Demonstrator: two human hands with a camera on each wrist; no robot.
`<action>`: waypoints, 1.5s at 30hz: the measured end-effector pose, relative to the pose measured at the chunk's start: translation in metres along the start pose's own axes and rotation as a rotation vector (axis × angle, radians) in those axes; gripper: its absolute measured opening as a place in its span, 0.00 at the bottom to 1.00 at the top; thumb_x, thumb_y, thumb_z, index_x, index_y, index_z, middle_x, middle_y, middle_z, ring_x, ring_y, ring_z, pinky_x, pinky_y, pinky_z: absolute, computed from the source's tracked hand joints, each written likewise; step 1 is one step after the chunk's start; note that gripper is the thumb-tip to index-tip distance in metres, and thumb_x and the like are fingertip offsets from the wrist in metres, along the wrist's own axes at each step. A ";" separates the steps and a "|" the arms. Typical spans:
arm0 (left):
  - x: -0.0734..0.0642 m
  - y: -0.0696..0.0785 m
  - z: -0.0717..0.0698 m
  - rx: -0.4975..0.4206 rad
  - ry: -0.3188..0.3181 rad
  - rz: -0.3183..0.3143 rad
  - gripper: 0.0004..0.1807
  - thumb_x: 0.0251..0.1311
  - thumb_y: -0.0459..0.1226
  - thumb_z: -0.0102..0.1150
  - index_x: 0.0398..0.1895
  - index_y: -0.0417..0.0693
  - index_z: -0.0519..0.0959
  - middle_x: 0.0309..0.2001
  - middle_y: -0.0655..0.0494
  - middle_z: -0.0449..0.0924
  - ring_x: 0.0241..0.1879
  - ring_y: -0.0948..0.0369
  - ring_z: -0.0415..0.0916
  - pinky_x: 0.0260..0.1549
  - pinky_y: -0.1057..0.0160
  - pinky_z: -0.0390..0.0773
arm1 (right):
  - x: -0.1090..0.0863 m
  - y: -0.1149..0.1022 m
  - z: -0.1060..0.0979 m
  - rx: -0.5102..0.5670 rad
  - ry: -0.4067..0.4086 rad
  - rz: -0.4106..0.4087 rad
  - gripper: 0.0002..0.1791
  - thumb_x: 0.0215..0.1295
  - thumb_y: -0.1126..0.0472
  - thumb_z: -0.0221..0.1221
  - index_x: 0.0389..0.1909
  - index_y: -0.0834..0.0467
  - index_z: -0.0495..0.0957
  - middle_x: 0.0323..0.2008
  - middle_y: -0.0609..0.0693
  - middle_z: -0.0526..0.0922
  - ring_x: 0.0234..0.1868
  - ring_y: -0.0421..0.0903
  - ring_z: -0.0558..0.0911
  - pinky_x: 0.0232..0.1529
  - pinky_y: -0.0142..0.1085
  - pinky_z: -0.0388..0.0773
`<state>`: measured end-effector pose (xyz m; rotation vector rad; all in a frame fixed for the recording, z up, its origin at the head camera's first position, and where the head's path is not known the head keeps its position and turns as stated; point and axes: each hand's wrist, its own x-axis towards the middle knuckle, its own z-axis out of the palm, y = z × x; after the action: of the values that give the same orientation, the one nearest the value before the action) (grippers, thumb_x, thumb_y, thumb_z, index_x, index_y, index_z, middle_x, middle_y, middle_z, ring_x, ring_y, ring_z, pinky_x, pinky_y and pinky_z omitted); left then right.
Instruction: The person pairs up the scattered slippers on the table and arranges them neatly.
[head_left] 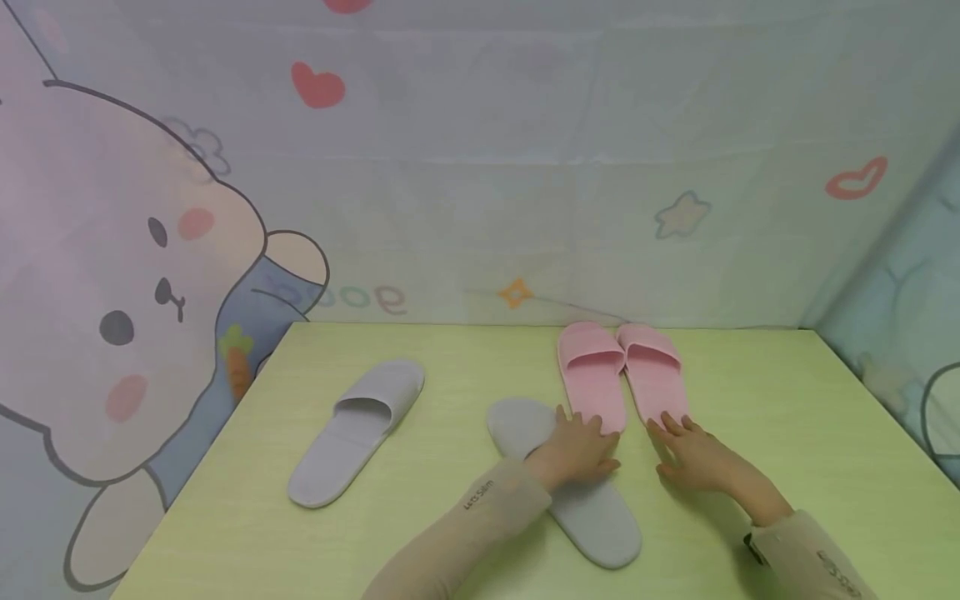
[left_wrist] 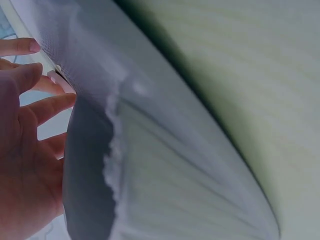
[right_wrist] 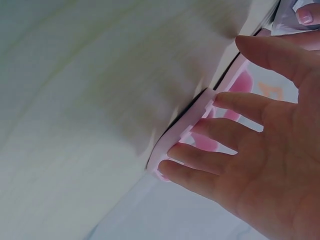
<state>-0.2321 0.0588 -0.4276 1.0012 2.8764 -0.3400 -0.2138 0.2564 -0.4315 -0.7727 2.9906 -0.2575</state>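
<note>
The left hand (head_left: 573,450) and right hand (head_left: 697,461), fingers outstretched, grasp nothing, resting at the pink slippers' (head_left: 597,393) heels, apparently straightening them. Closing the heel gap likely needs inward pressure.

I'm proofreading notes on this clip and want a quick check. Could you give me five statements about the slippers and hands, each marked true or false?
1. The pink slippers lie side by side at the far edge of the table. True.
2. The left hand and the right hand each have fingers at the near end of a pink slipper. True.
3. The two grey ones lie touching each other. False: table surface shows between the left grey slipper and the right grey slipper.
4. The left grey slipper's covered toe points toward the person. False: it points away, toward the far edge.
5. In the head view, the left hand partly hides the right grey slipper. True.
</note>
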 end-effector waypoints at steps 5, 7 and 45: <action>0.000 -0.001 -0.001 -0.042 -0.026 -0.017 0.26 0.60 0.59 0.38 0.63 0.70 0.60 0.62 0.60 0.63 0.62 0.53 0.61 0.60 0.45 0.56 | 0.001 0.005 0.003 0.034 0.012 -0.011 0.33 0.51 0.59 0.60 0.57 0.72 0.64 0.56 0.77 0.62 0.54 0.76 0.62 0.53 0.60 0.62; -0.001 -0.002 -0.001 -0.064 -0.044 -0.018 0.26 0.61 0.59 0.37 0.63 0.70 0.59 0.64 0.61 0.62 0.64 0.53 0.59 0.60 0.44 0.55 | 0.001 0.007 0.004 0.057 0.010 -0.011 0.33 0.52 0.59 0.60 0.57 0.72 0.63 0.56 0.77 0.61 0.55 0.76 0.61 0.54 0.60 0.60; -0.091 -0.032 -0.024 -0.301 0.262 -0.008 0.19 0.65 0.46 0.39 0.57 0.56 0.69 0.58 0.57 0.71 0.58 0.54 0.67 0.58 0.38 0.54 | -0.033 -0.048 0.002 0.220 0.208 -0.172 0.24 0.59 0.58 0.56 0.54 0.65 0.70 0.53 0.58 0.75 0.52 0.56 0.74 0.47 0.45 0.74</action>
<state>-0.1804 -0.0148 -0.3857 1.0446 3.0296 0.2381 -0.1614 0.2306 -0.4251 -1.0348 3.0096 -0.7020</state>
